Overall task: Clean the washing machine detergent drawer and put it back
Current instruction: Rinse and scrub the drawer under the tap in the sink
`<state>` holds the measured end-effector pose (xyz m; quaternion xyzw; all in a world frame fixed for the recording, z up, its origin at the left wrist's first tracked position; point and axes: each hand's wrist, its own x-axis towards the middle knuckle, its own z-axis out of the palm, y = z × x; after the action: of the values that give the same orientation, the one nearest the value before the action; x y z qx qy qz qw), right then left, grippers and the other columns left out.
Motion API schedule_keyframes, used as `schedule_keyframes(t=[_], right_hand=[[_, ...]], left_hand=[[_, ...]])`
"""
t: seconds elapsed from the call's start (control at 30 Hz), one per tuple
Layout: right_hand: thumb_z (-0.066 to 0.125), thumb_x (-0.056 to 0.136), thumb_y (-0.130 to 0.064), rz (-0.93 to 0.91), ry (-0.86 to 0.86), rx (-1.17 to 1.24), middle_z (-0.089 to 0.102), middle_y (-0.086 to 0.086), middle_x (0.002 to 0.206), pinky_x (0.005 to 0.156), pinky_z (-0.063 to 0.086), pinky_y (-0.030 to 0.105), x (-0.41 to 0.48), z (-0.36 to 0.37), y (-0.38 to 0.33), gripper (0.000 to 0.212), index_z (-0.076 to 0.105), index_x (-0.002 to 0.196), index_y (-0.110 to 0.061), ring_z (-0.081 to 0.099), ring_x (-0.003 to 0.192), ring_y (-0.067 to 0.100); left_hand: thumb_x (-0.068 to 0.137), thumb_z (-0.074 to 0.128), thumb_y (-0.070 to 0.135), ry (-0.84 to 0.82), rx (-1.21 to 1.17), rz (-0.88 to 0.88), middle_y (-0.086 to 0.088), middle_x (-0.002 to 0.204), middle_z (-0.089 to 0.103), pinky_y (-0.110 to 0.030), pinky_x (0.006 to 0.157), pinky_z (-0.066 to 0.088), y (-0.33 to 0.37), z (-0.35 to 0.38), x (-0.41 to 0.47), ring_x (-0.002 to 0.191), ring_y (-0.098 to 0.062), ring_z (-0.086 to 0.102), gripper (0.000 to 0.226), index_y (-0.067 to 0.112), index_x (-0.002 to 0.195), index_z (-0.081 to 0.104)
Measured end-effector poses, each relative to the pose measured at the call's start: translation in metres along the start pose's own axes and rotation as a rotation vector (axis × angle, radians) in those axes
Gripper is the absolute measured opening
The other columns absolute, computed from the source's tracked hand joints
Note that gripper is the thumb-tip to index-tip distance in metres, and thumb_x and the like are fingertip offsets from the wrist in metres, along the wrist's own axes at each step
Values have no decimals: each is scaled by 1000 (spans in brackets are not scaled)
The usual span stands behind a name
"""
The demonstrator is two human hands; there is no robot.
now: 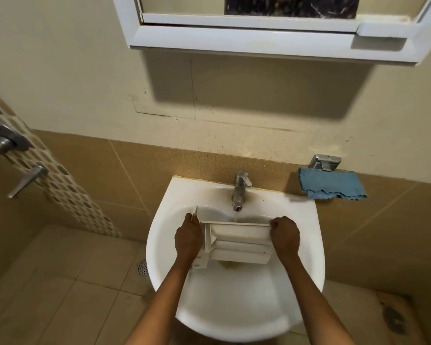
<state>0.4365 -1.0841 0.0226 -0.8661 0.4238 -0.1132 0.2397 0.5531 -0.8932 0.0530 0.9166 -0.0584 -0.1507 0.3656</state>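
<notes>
Over sink, both hands grip detergent drawer; no legible markings.

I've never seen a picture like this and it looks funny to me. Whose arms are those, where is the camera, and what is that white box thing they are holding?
There is just one picture, taken by a camera worn on a person's head, so you look down along their own two arms. No robot here. The left hand and the right hand each grip one end of a white plastic detergent drawer from a washing machine. They hold it over a white sink, under the tap, where a thin stream of water runs onto it to rinse it. On the wall to the right, a blue cloth hangs from a metal holder. Above is the bottom of a mirror cabinet.
</notes>
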Motion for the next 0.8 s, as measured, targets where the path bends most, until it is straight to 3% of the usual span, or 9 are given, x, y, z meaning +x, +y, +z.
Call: schedule_keyframes(t=[0.13,0.27,0.37,0.5,0.57,0.67,0.8], right_hand=[[54,74,-1,-141,69,90,66,14,67,62,48,29,-13,28,-38,19,70,65,-2,66,67,30],[59,76,6,-214,-33,200,69,14,79,73,46,29,-20,40,-66,17,73,77,-3,64,80,29],[57,65,3,-198,38,96,66,13,65,58,49,27,-5,23,-27,16,71,63,-4,66,64,32],[43,85,2,-19,25,68,66,25,94,81,47,37,7,6,-6,28,70,87,9,62,95,39],[38,84,-4,-58,-5,108,66,25,93,81,46,37,0,17,-30,34,70,86,8,61,94,38],[51,87,-2,-195,-133,133,66,17,96,84,41,33,-12,30,-54,21,71,92,0,58,97,31],[61,87,-14,-153,-110,175,68,13,92,76,38,29,-5,12,-18,15,74,91,-7,60,94,29]], left_hand=[[102,23,29,-11,12,-23,-22,106,63,-43,87,43,1,0,2,100,-41,57,41,3,116,51],[102,23,30,-26,9,-31,-23,109,63,-43,90,43,1,-1,3,103,-41,56,44,2,122,49],[102,23,29,-7,11,-36,-21,106,63,-39,84,42,3,-2,1,101,-40,56,40,4,116,51],[102,24,27,-1,14,-42,-21,105,63,-38,83,41,6,-3,2,100,-40,56,38,3,111,52],[102,24,26,-20,19,-48,-21,104,63,-36,79,39,6,-3,5,99,-39,56,38,3,108,52],[102,23,27,-32,23,-43,-19,101,63,-33,74,34,6,-5,5,95,-37,57,35,6,97,50],[102,24,27,-40,12,-16,-19,98,63,-33,72,35,3,-4,-1,92,-37,57,29,11,87,43]])
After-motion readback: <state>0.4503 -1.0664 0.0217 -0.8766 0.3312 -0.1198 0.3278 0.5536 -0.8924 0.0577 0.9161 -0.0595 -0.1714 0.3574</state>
